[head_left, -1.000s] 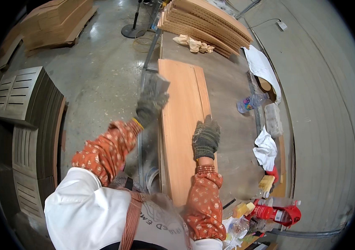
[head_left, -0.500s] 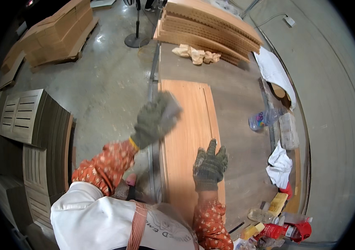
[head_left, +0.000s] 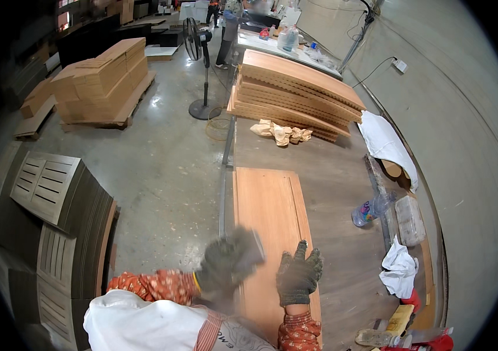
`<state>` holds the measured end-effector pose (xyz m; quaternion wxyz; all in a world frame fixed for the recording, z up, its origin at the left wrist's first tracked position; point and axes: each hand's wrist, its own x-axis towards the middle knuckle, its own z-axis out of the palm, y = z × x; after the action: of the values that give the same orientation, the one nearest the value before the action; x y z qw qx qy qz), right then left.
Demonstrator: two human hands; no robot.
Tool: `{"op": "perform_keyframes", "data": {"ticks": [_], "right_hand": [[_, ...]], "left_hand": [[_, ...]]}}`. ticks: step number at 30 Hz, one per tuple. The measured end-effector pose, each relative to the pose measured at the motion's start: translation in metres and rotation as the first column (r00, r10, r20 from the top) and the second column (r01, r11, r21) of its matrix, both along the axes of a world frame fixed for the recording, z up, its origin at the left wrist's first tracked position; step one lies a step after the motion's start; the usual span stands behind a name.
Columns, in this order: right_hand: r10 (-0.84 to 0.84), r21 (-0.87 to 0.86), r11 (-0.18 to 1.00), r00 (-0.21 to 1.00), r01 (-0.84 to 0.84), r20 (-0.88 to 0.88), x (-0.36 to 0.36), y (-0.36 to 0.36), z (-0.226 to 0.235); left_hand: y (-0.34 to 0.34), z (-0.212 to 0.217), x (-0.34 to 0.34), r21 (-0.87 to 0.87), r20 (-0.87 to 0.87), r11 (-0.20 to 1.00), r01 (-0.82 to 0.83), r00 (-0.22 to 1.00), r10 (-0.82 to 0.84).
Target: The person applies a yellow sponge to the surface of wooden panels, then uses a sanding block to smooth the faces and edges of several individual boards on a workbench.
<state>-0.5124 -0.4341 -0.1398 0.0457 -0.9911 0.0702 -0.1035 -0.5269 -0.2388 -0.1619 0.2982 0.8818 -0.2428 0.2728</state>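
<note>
A long pale wood panel [head_left: 267, 202] with a groove near its right edge lies lengthwise on the table in front of me. My left hand [head_left: 224, 266], in a dark green glove, is closed around a grey block [head_left: 254, 248] that looks like a sanding block, over the panel's left side. Motion smears this hand and the block, so contact with the wood is hard to judge. My right hand [head_left: 299, 276], gloved alike, rests on the panel's right side with its fingers spread and nothing held.
Stacked wood panels [head_left: 295, 90] and crumpled brown paper [head_left: 283, 134] occupy the far table. Along the right edge are a plastic bottle [head_left: 368, 212], a white cloth [head_left: 400, 269] and a wrapped block [head_left: 409, 220]. Slatted doors [head_left: 56, 181] stand left; beyond are a fan [head_left: 203, 108] and boxes [head_left: 100, 88].
The view has tilted up, showing more of the far room. My left hand has come nearer to me along the panel with the block. My right hand keeps about the same place on it.
</note>
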Motion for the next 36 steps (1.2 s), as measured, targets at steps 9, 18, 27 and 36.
{"op": "perform_keyframes", "data": {"ticks": [9, 18, 27, 36], "right_hand": [[0.014, -0.004, 1.000, 0.999, -0.015, -0.046, -0.003, 0.005, 0.009], [0.049, -0.003, 0.999, 0.999, -0.049, 0.016, -0.002, 0.002, 0.006], [-0.006, -0.022, 1.000, 0.997, 0.007, 0.073, 0.002, 0.003, -0.002], [0.061, 0.142, 0.983, 0.933, -0.118, 0.354, 0.005, -0.031, -0.027]], "left_hand": [[0.030, -0.017, 0.058, -0.078, 0.033, 0.997, 0.005, 0.999, -0.003], [0.058, -0.015, 0.146, 0.022, -0.080, 0.975, -0.221, 0.972, 0.222], [-0.019, -0.015, -0.106, -0.042, 0.063, 0.995, 0.092, 0.994, -0.089], [-0.037, -0.091, -0.209, 0.539, -0.264, 0.711, 0.453, 0.892, -0.368]]}}
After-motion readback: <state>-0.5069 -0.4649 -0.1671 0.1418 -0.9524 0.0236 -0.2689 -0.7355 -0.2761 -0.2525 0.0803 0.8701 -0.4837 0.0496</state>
